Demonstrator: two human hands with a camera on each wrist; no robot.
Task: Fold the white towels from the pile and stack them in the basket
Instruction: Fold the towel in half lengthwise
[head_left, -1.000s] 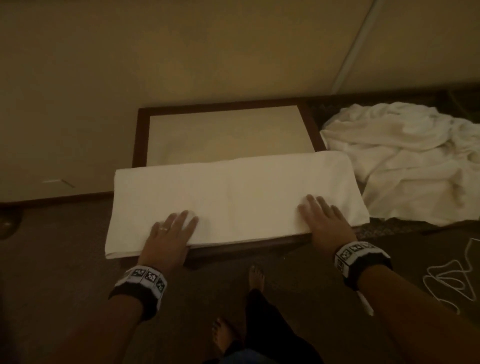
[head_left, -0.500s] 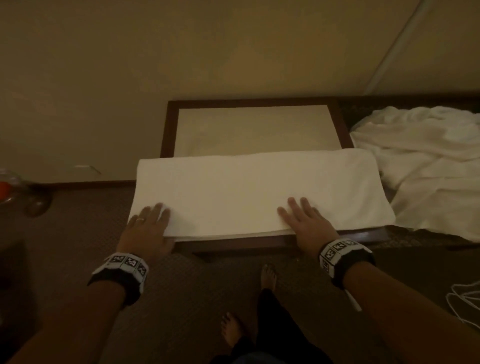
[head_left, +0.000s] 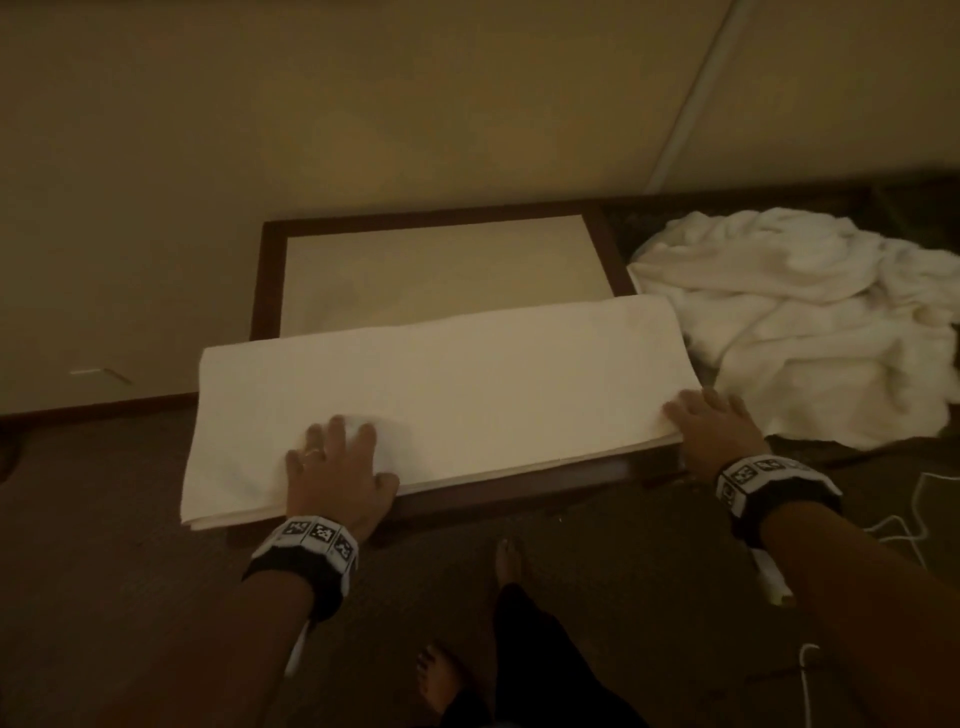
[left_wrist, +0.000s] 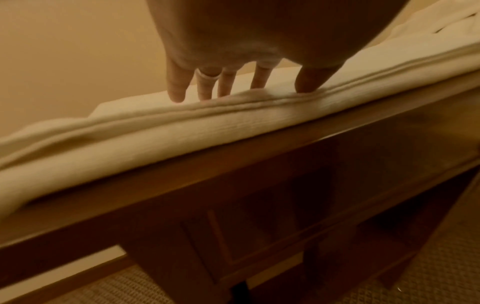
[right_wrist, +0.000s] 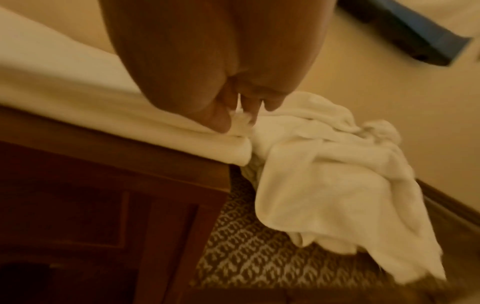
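A long folded white towel (head_left: 467, 384) lies across the near part of a dark wood-framed table (head_left: 267, 270). My left hand (head_left: 337, 452) presses flat on the towel's left part, fingers (left_wrist: 176, 90) straight and spread just behind the layered near edge (left_wrist: 233, 123). My right hand (head_left: 709, 423) is at the towel's near right corner. In the right wrist view its thumb and fingers (right_wrist: 221, 121) pinch a tuft of that corner. The pile of crumpled white towels (head_left: 810, 322) lies on the floor right of the table. No basket shows.
The table stands against a plain wall, with patterned carpet (right_wrist: 259, 246) around it. A white cable (head_left: 917, 525) trails on the floor at the far right. My bare feet (head_left: 441, 686) are below the table's front. A dark blue object (right_wrist: 405, 30) lies beyond the pile.
My left hand slid from the towel's left end to the right, onto its surface. My right hand slid right to the towel's near right corner and took hold of it.
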